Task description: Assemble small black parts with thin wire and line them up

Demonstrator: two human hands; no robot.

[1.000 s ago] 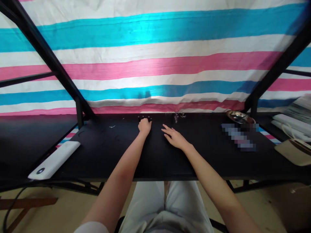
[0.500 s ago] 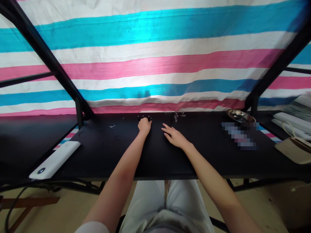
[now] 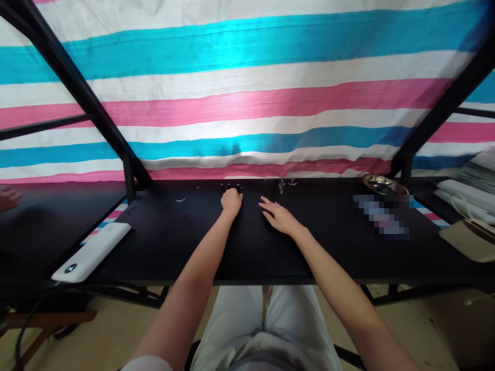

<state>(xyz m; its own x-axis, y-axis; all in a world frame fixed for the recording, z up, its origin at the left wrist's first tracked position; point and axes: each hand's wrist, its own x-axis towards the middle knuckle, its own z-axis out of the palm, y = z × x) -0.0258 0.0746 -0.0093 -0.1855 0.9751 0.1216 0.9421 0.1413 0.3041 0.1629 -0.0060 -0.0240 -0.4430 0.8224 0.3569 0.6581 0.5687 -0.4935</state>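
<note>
My left hand (image 3: 232, 202) rests toward the back of the black table (image 3: 247, 252), its fingers curled inward. What they hold, if anything, is hidden. Just beyond its knuckles are several small round grey pieces (image 3: 229, 184), too small to name. To its right, my right hand (image 3: 281, 216) lies with the fingers stretched out and apart over the tabletop, holding nothing. Past those fingertips sits a small cluster of grey bead-like pieces (image 3: 281, 185). Beside the cluster are thin white curly bits (image 3: 293, 182) and a row of tiny dark pieces (image 3: 269, 180).
A white power bank-like block (image 3: 93, 252) lies at left. A shiny metal dish (image 3: 382, 185) stands at right, behind a pixelated patch. Farther right are a beige pouch (image 3: 469, 239) and stacked papers (image 3: 475, 172). Another person's hand (image 3: 8, 198) shows at the left edge.
Another person's hand has come into view at the left edge. The view has shifted slightly; my two hands keep nearly the same places and poses.
</note>
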